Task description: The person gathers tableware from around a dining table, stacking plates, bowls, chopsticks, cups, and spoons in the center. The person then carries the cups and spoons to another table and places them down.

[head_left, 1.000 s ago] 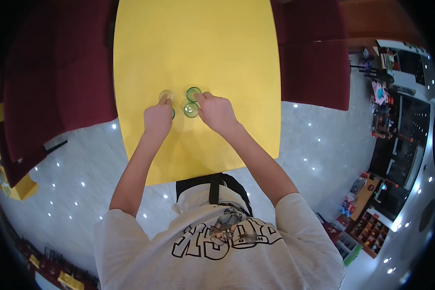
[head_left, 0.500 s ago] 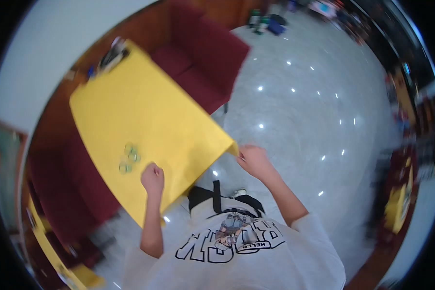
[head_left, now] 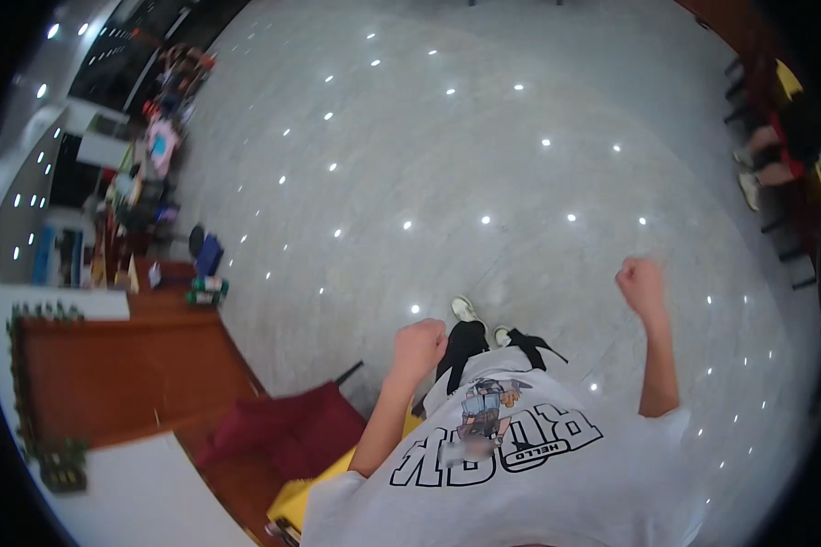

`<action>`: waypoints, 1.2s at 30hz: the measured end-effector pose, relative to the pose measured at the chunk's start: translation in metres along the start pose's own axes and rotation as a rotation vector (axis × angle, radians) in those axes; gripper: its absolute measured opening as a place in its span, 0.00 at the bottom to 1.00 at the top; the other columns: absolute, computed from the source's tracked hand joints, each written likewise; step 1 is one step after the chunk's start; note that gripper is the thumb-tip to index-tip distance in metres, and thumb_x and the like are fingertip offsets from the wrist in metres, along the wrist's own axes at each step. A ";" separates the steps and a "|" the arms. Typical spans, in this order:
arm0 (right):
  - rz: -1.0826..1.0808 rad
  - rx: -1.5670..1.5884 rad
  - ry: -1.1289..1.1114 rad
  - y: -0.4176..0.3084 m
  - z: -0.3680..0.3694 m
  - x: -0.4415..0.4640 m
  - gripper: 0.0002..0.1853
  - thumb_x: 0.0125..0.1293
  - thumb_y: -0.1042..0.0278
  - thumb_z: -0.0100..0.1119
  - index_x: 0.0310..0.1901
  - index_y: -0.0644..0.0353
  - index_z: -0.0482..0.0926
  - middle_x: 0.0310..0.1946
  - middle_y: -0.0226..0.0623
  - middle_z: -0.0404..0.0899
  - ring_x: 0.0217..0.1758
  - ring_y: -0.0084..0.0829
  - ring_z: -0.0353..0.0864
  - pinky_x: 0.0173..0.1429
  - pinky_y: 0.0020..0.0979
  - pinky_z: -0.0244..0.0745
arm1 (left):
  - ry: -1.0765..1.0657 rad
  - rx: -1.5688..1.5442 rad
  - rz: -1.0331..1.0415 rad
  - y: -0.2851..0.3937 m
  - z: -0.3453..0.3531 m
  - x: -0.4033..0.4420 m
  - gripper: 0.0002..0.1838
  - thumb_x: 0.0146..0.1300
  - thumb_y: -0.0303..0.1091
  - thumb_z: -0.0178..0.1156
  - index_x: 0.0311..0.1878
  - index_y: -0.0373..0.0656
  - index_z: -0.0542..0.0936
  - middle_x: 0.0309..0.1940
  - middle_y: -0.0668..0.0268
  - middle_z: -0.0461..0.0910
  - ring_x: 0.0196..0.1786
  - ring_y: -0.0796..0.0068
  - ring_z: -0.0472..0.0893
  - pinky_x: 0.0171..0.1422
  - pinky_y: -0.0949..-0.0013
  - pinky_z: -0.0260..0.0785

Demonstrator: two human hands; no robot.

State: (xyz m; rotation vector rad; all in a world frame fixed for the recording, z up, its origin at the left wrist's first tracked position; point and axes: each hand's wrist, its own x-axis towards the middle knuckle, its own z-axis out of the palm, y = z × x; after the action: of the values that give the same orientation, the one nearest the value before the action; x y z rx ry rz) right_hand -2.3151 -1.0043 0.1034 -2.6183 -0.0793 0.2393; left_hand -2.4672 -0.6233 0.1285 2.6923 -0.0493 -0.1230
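Note:
My left hand (head_left: 420,348) is closed, low in front of my body and left of my shoes (head_left: 466,310). Any object inside its curled fingers is hidden. My right hand (head_left: 641,284) is raised out to the right over the grey floor (head_left: 483,164), its fingers curled into a fist, and whether it holds something small cannot be made out. Neither hand touches any surface. A part of the yellow table (head_left: 315,488) shows below and left of my left arm.
A dark red seat (head_left: 292,428) stands at the lower left near a brown wooden panel (head_left: 137,369). Green-and-white bottles (head_left: 208,292) and a blue item (head_left: 209,255) are at the left. Another person's legs (head_left: 766,164) show at the far right.
The view has turned right, away from the yellow table with its green-rimmed discs. My right hand, earlier at the table corner, is away from it; both hands are over the floor.

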 end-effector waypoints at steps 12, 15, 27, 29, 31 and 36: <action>-0.347 0.101 -0.345 -0.175 0.100 0.152 0.07 0.49 0.64 0.56 0.22 0.57 0.78 0.22 0.45 0.78 0.29 0.49 0.78 0.34 0.46 0.72 | -0.061 -0.086 0.186 -0.054 -0.013 0.240 0.06 0.49 0.31 0.57 0.23 0.43 0.71 0.23 0.59 0.74 0.29 0.55 0.77 0.31 0.55 0.67; -0.338 0.104 -0.369 -0.201 0.072 0.227 0.07 0.50 0.63 0.57 0.23 0.57 0.77 0.22 0.45 0.78 0.29 0.49 0.78 0.33 0.45 0.72 | 0.028 -0.151 -0.026 -0.097 -0.034 0.289 0.07 0.47 0.29 0.57 0.20 0.41 0.69 0.18 0.57 0.71 0.23 0.52 0.73 0.27 0.56 0.64; 0.148 0.352 0.152 -0.128 -0.045 0.431 0.10 0.49 0.69 0.59 0.18 0.61 0.69 0.16 0.43 0.71 0.21 0.48 0.71 0.26 0.41 0.64 | -0.447 -0.233 0.764 0.020 -0.098 0.647 0.07 0.52 0.31 0.60 0.27 0.43 0.71 0.24 0.63 0.72 0.28 0.59 0.75 0.30 0.61 0.67; 0.070 0.350 0.194 -0.113 -0.041 0.492 0.10 0.50 0.67 0.60 0.20 0.61 0.71 0.18 0.44 0.72 0.23 0.47 0.73 0.27 0.41 0.66 | -0.467 -0.232 0.835 0.058 -0.087 0.693 0.07 0.54 0.33 0.61 0.30 0.43 0.73 0.27 0.64 0.74 0.29 0.60 0.76 0.32 0.62 0.69; -0.007 0.092 0.101 -0.101 -0.046 0.551 0.08 0.52 0.65 0.61 0.24 0.60 0.74 0.22 0.44 0.75 0.29 0.46 0.78 0.32 0.42 0.70 | -0.546 -0.428 0.712 0.089 -0.091 0.747 0.09 0.57 0.36 0.61 0.37 0.44 0.75 0.31 0.61 0.76 0.32 0.61 0.78 0.36 0.63 0.71; -0.168 -0.030 -0.115 -0.105 -0.096 0.712 0.08 0.54 0.64 0.58 0.29 0.59 0.76 0.27 0.42 0.78 0.33 0.44 0.80 0.36 0.42 0.75 | -0.193 0.003 0.462 0.047 -0.117 0.877 0.12 0.54 0.33 0.62 0.43 0.43 0.77 0.35 0.59 0.78 0.37 0.58 0.79 0.42 0.60 0.72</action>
State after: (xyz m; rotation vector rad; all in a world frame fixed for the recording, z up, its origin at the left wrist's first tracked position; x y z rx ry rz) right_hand -1.5988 -0.8877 0.1272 -2.6075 -0.3427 0.3307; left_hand -1.5836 -0.6631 0.1843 2.5862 -0.7217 -0.2358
